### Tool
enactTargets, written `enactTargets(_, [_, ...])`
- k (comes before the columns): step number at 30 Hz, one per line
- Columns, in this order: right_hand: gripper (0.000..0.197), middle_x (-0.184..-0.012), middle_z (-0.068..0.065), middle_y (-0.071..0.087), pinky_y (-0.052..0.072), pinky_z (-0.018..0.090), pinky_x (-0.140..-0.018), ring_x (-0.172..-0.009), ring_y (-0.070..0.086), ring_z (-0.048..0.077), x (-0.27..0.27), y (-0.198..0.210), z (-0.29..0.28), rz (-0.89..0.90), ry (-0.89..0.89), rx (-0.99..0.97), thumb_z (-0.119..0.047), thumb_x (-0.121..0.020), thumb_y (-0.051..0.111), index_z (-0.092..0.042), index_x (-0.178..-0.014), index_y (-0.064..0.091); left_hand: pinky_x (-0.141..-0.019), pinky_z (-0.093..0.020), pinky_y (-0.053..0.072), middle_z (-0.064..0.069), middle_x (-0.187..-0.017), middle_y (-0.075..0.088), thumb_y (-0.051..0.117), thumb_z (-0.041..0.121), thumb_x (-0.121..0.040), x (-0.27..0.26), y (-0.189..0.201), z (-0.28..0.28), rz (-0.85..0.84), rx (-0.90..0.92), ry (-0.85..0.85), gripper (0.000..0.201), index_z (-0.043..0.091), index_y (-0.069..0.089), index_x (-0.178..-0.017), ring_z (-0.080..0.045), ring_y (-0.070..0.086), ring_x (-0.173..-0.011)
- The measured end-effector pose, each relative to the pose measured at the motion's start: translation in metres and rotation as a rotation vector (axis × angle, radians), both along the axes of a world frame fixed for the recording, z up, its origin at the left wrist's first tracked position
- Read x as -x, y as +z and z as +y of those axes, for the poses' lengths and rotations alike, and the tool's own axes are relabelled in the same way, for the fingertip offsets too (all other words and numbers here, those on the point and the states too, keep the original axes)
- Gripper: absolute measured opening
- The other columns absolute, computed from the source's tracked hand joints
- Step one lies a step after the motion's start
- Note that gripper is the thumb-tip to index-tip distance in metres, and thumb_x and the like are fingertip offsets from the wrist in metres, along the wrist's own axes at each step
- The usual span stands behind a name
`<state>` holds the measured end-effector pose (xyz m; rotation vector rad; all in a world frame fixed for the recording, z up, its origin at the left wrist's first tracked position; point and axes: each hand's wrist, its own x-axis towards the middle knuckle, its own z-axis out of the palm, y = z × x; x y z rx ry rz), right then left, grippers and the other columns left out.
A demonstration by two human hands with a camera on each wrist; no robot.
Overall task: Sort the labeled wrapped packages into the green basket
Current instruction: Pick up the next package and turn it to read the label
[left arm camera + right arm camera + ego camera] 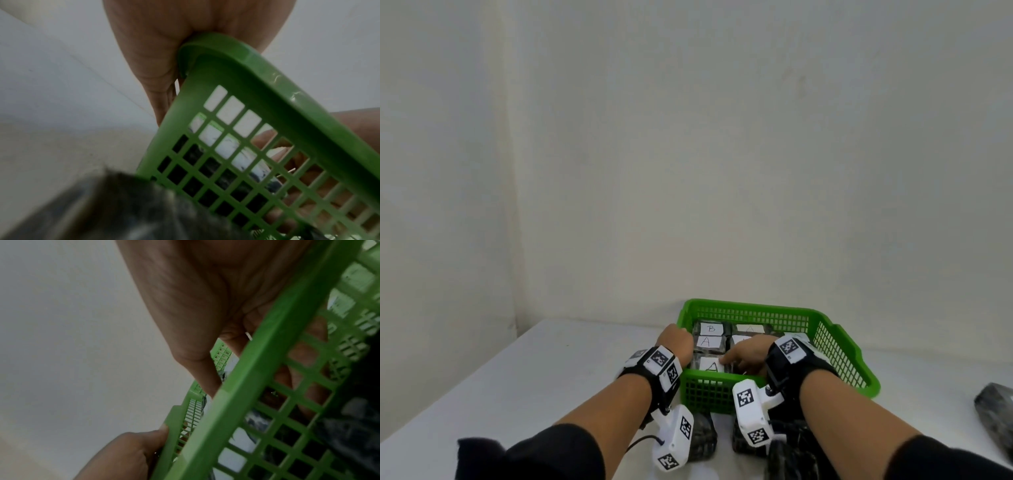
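Left hand [676, 341] is gripping the green basket [835, 346] by its left rim, steadying it. Right hand [748, 353] is reaching inside, fingers bent among the wrapped packages, next to the near one labeled A [711, 366]; can't tell if it's actually holding anything. Probably placing one now, then grabbing another unsorted package [702, 438] off the table [517, 377].

Labeled packages [710, 342] fill the green basket's [835, 346] left side; both hands crowd its near edge. Open surface [534, 370] lies left.

I'm at a bare recording setup: blank pale wall [688, 137] filling the upper frame, plain white table [517, 377] below.
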<state>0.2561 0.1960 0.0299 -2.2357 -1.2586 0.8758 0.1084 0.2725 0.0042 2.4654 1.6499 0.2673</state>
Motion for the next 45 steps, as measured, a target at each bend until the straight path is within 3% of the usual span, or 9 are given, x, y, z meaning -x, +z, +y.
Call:
enactTargets(7, [0.055, -0.132, 0.007, 0.071, 0.047, 0.024, -0.058, -0.096, 0.064, 0.019, -0.001, -0.012, 0.012, -0.035, 0.023, 0.015, -0.044, -0.091, 0.077, -0.007, -0.132, 0.067, -0.103, -0.035, 0.037, -0.022, -0.137, 0.051, 0.031, 0.0, -0.104, 0.001, 0.0, -0.001, 0.185, -0.076, -0.043, 0.034, -0.007, 0.051, -0.13, -0.034, 0.046, -0.129])
enactTargets(16, [0.056, -0.118, 0.008, 0.073, 0.054, 0.031, -0.08, -0.092, 0.067, 0.022, -0.008, -0.013, 0.013, -0.113, 0.02, -0.011, -0.051, -0.084, 0.081, -0.007, -0.118, 0.071, -0.101, -0.035, 0.039, -0.023, -0.136, 0.053, 0.032, -0.002, -0.104, 0.003, 0.008, -0.007, -0.052, 0.068, 0.01, 0.033, -0.008, 0.052, -0.129, -0.034, 0.05, -0.127])
enactTargets(18, [0.039, -0.096, 0.007, 0.072, 0.055, 0.029, -0.073, -0.074, 0.065, 0.018, -0.007, -0.009, 0.011, -0.151, 0.029, -0.04, -0.047, -0.088, 0.078, -0.01, -0.092, 0.07, -0.099, -0.035, 0.04, -0.023, -0.135, 0.054, 0.03, -0.002, -0.104, 0.005, 0.012, -0.007, -0.094, 0.133, 0.019, 0.033, -0.008, 0.051, -0.129, -0.033, 0.053, -0.125])
enactTargets(21, [0.045, -0.067, 0.005, 0.058, 0.045, 0.027, -0.056, -0.062, 0.057, 0.021, -0.004, 0.006, -0.005, -0.287, 0.023, -0.106, -0.045, -0.092, 0.073, -0.012, -0.067, 0.055, -0.085, -0.034, 0.047, -0.023, -0.118, 0.061, 0.034, 0.014, -0.107, 0.008, 0.014, -0.002, -0.219, 0.213, 0.064, 0.032, -0.007, 0.056, -0.115, -0.032, 0.058, -0.116])
enactTargets(24, [0.031, -0.086, 0.009, 0.068, 0.051, 0.032, -0.068, -0.088, 0.069, 0.028, 0.0, 0.024, -0.032, -0.394, 0.046, -0.287, -0.038, -0.091, 0.072, -0.008, -0.1, 0.071, -0.088, -0.031, 0.051, -0.022, -0.124, 0.061, 0.038, 0.046, -0.103, 0.018, 0.015, -0.003, -0.362, 0.285, 0.112, 0.058, -0.006, 0.054, -0.124, -0.034, 0.06, -0.115])
enactTargets(30, [0.073, -0.142, 0.007, 0.058, 0.046, 0.035, -0.105, -0.127, 0.057, 0.023, 0.029, 0.033, -0.082, -0.385, 0.182, -0.502, -0.043, -0.09, 0.073, -0.018, -0.152, 0.043, -0.085, -0.031, 0.045, -0.02, -0.128, 0.061, 0.035, 0.057, -0.099, 0.043, 0.014, -0.029, -0.178, 0.132, 0.046, 0.067, 0.0, 0.058, -0.124, -0.033, 0.06, -0.113])
enactTargets(35, [0.09, -0.159, 0.004, 0.041, 0.035, 0.04, -0.121, -0.148, 0.038, 0.023, 0.062, 0.017, -0.108, -0.378, 0.287, -0.552, -0.049, -0.086, 0.077, -0.019, -0.16, 0.034, -0.09, -0.035, 0.052, -0.011, -0.118, 0.066, 0.058, 0.044, -0.091, 0.064, 0.011, -0.067, -0.166, 0.025, -0.158, 0.043, 0.01, 0.063, -0.118, -0.027, 0.063, -0.106])
enactTargets(40, [0.086, -0.157, 0.004, 0.04, 0.035, 0.036, -0.12, -0.148, 0.035, 0.023, 0.083, -0.002, -0.125, -0.419, 0.361, -0.473, -0.035, -0.088, 0.076, -0.019, -0.16, 0.032, -0.099, -0.032, 0.046, -0.007, -0.135, 0.055, 0.07, 0.045, -0.082, 0.084, 0.004, -0.093, -0.107, -0.003, -0.216, 0.07, 0.016, 0.046, -0.141, -0.023, 0.054, -0.122])
enactTargets(45, [0.081, -0.155, 0.008, 0.043, 0.037, 0.036, -0.119, -0.145, 0.041, 0.027, 0.09, -0.021, -0.125, -0.396, 0.41, -0.295, -0.017, -0.087, 0.073, -0.013, -0.158, 0.036, -0.099, -0.029, 0.046, -0.009, -0.137, 0.053, 0.076, 0.038, -0.078, 0.088, -0.003, -0.111, -0.117, 0.023, -0.234, 0.081, 0.009, 0.039, -0.144, -0.022, 0.053, -0.124])
